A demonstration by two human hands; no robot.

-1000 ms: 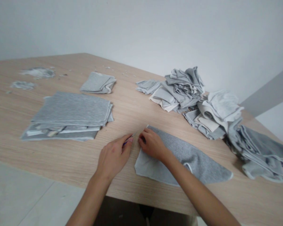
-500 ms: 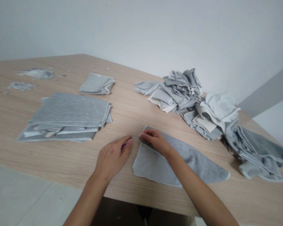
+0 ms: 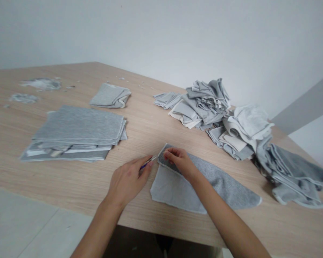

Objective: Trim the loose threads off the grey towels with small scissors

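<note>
A grey cloth piece point(image 3: 218, 177) with pale stitched edges lies in front of me, partly folded so its lighter underside point(image 3: 174, 190) shows. My left hand point(image 3: 130, 177) is closed on a small tool with a thin metal tip and a blue-purple part point(image 3: 145, 165); most of it is hidden in the fingers, so its kind is unclear. The tip points at the cloth's upper left corner point(image 3: 161, 159). Over that corner, my right hand point(image 3: 179, 161) is in a pinch, thumb against fingers. Whether a thread or a bit of cloth sits in that pinch cannot be seen.
Folded grey cloths point(image 3: 80, 125) are stacked at the left, with a smaller folded cloth point(image 3: 111, 95) behind. Scraps of lint point(image 3: 43, 83) lie at the far left. Heaps of crumpled cloth point(image 3: 208, 100) stretch along the table's right side. A wall point(image 3: 161, 39) stands behind.
My right hand's pinch has shifted slightly right from the cloth's corner, uncovering more of it. The tool's tip now reaches closer to the corner and shows more clearly.
</note>
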